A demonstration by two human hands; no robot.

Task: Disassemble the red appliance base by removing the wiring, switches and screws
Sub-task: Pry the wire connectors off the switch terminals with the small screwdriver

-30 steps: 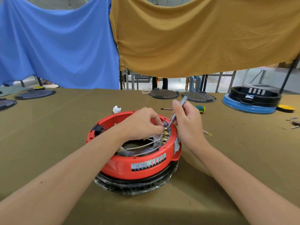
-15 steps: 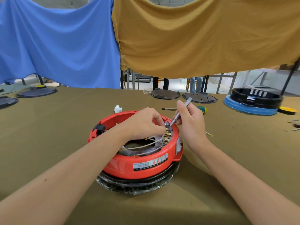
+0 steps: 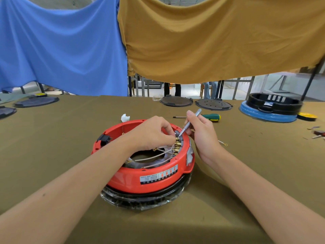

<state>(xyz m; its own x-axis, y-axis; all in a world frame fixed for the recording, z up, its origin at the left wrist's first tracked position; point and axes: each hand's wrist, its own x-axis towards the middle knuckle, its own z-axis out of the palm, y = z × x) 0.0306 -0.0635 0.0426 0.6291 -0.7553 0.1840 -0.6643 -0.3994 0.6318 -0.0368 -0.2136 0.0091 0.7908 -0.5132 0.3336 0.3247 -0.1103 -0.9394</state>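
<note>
- Olive table (image 3: 52, 155), blue/tan cloths behind; scene barely changed.
- Left hand (image 3: 151, 133) still pinching brass terminals (image 3: 177, 146) in red base (image 3: 149, 180).
- Right hand (image 3: 202, 136) keeps gripping silver driver (image 3: 190, 123), tip on same spot — screw prob. not out yet.

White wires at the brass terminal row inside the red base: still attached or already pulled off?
Attached: the white wires run up to the brass terminals inside the red round appliance base.
</note>
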